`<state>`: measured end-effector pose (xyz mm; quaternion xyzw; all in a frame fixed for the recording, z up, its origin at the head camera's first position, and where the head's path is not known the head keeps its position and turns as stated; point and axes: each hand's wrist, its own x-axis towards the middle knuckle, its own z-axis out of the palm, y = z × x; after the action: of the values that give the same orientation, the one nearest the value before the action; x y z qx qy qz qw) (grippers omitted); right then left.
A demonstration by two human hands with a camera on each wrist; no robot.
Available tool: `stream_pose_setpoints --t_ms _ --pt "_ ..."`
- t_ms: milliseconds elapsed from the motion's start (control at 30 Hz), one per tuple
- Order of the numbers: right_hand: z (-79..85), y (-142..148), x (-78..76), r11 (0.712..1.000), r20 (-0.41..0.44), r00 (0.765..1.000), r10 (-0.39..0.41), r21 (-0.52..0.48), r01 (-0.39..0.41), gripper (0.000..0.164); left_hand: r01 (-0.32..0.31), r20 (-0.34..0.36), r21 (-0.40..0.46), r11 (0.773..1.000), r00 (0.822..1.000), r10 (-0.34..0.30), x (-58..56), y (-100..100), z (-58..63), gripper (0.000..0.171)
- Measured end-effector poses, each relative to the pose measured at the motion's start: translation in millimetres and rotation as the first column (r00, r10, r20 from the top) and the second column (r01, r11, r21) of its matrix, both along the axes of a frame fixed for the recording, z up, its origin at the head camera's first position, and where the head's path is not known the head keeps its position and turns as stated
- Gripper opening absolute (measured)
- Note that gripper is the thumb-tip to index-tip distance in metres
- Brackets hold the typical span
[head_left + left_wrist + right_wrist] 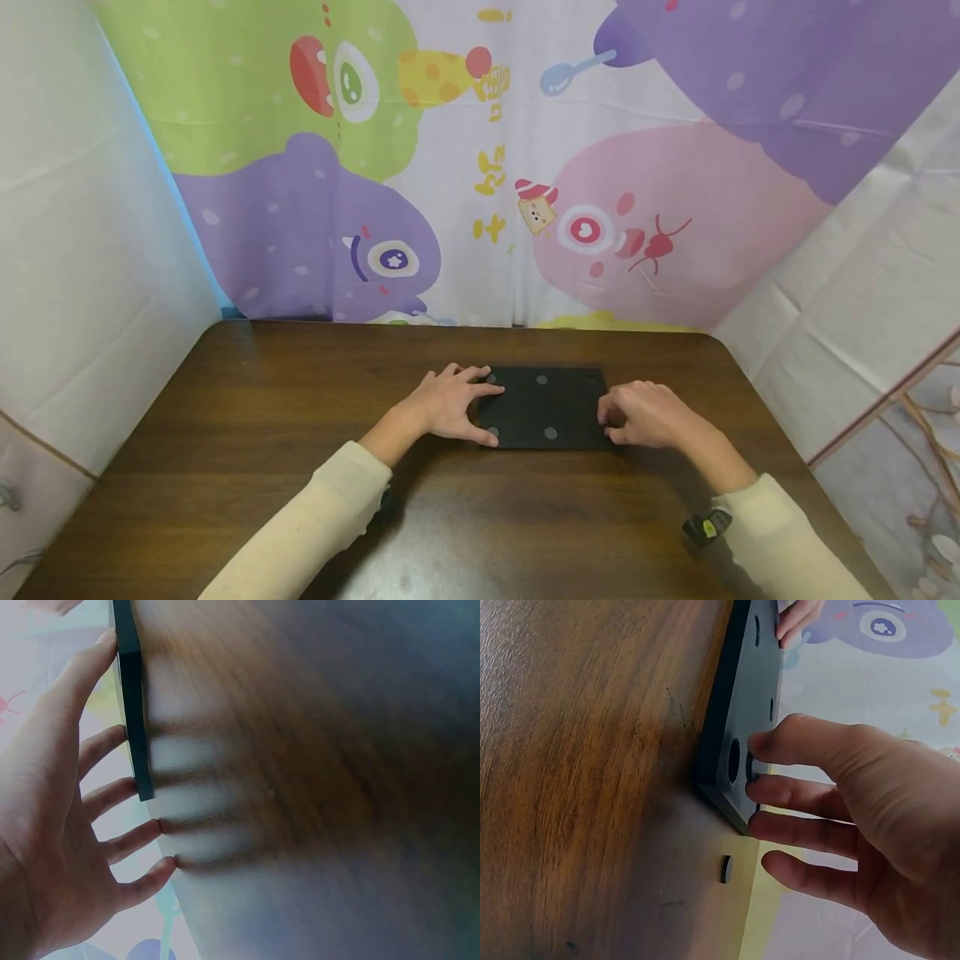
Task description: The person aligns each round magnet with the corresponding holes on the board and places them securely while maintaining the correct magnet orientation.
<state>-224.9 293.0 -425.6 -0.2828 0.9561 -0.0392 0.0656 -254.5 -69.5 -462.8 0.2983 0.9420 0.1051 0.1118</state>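
Observation:
A flat black board (525,408) with round grey spots lies on the brown table. My left hand (453,404) spreads over its left end, thumb and some fingertips touching the board; in the left wrist view the other fingertips rest on the table. At the right end, my right hand (641,414) is bent over the edge. The right wrist view shows its thumb and forefinger pinching a small dark disc (751,766) beside a round hole (734,760) in the board. Another small dark disc (726,869) lies on the table beyond the board's end; the right hand hides it in the head view.
The brown wooden table (300,383) has rounded far corners. Behind it hangs a curtain (480,275) with cartoon figures. White sheets (82,208) close off the left and right sides. A watch-like black device (707,527) sits at the right wrist.

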Motion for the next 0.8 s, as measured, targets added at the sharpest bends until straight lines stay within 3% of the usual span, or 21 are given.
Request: stream_pose_setpoints --t_ms 800 --pt "0.3 -0.7 0.4 0.998 0.026 0.999 0.047 0.044 -0.048 0.008 -0.004 -0.002 -0.008 1.0 1.0 0.004 0.9 0.1 -0.2 0.092"
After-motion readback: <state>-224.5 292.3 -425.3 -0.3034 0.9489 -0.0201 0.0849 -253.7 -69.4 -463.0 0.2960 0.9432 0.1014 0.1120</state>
